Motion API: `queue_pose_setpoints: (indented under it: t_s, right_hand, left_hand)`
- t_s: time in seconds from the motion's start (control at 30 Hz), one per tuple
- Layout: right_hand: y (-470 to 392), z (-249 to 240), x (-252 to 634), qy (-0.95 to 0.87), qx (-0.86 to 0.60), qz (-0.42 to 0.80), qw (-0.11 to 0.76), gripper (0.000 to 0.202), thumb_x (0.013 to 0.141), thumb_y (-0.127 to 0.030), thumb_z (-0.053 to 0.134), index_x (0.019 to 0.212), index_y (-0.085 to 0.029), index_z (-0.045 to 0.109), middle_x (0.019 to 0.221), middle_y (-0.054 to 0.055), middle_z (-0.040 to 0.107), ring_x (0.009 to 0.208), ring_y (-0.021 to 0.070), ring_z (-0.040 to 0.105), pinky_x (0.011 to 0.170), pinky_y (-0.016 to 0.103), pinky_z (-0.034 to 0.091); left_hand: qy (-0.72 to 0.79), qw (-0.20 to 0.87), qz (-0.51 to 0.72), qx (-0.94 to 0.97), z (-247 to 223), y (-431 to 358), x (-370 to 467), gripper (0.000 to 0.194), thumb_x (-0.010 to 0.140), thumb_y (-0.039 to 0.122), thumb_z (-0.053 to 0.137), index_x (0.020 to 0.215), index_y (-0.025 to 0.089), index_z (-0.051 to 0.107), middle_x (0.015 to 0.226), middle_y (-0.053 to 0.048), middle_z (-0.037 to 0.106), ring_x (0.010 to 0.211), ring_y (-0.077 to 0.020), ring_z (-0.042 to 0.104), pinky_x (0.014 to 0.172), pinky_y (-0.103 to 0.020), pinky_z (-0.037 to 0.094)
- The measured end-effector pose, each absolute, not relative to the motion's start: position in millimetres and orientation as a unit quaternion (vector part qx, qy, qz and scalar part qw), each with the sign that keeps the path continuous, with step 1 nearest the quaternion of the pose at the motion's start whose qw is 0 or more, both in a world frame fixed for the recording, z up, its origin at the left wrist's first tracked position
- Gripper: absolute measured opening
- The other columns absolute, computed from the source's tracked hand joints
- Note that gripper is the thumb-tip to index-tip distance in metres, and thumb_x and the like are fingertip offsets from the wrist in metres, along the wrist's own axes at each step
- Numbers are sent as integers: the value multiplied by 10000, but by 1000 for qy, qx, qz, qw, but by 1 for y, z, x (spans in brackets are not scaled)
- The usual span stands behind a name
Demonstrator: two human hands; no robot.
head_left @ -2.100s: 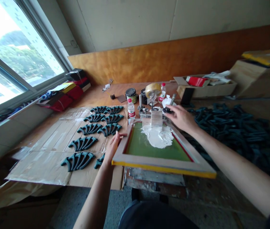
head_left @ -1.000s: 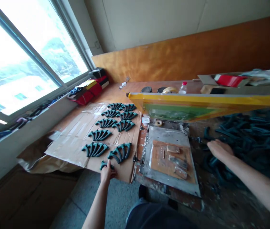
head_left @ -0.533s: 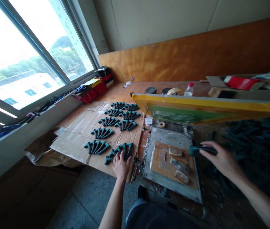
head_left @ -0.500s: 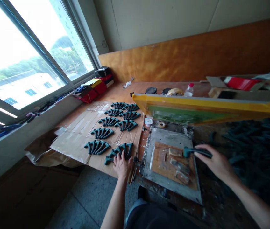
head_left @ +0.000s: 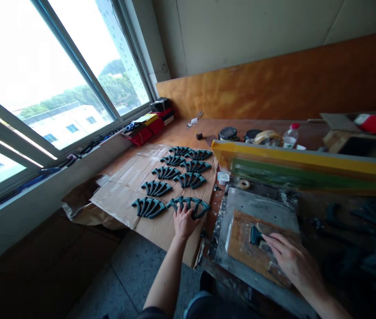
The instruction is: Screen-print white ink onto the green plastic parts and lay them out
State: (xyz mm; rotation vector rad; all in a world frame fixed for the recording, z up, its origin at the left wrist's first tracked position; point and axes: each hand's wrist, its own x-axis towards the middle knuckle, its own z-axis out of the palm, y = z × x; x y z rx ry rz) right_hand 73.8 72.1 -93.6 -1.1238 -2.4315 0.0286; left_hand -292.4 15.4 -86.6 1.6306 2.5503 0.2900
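My left hand point(head_left: 184, 221) rests at the near edge of the nearest right-hand fan of dark green T-headed handles point(head_left: 203, 208); its fingers are apart and touch them. More fans of such handles point(head_left: 150, 207) lie in two columns on the flat cardboard point(head_left: 118, 195). My right hand point(head_left: 292, 259) is closed on one dark green handle point(head_left: 256, 235), the shaft mostly covered by the fingers. The head of that handle is over the brown wooden board point(head_left: 243, 248), among small blocks. This board lies on a grey metal plate point(head_left: 241, 201).
A yellow-edged frame with a green screen point(head_left: 274, 175) slants above the plate's far side. Loose dark handles point(head_left: 367, 248) are heaped at the right. Behind are a tape roll point(head_left: 244, 184), a dark-lidded can point(head_left: 228, 134), a red-capped bottle point(head_left: 290, 137) and a cardboard box point(head_left: 336, 139).
My right hand has brought the handle down and inward onto the wooden board. Under my left hand, the nearest handles have shifted into a wider, more even fan. The camera view has turned left.
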Motion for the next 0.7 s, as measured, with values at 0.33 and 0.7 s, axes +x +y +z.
queue_pose_setpoints:
  t_s: [0.33, 0.7]
  right_hand:
    - [66, -71, 51, -874, -433, 26, 218, 352, 931, -310, 455, 1229, -273, 638, 1260, 76, 613, 1147, 259, 565, 966, 432, 477]
    - [46, -36, 58, -914, -317, 203, 152, 274, 951, -352, 479, 1097, -272, 698, 1125, 35, 696, 1162, 216, 581, 1093, 505, 352]
  left_hand:
    - [835, 100, 55, 539, -97, 70, -354, 563, 774, 473, 674, 1261, 205, 582, 1454, -114, 471, 1362, -384, 336, 1088, -583, 249]
    - [497, 404, 622, 451, 80, 114, -236, 655, 892, 666, 328, 1334, 208, 481, 662, 12, 621, 611, -135, 610, 648, -257, 510]
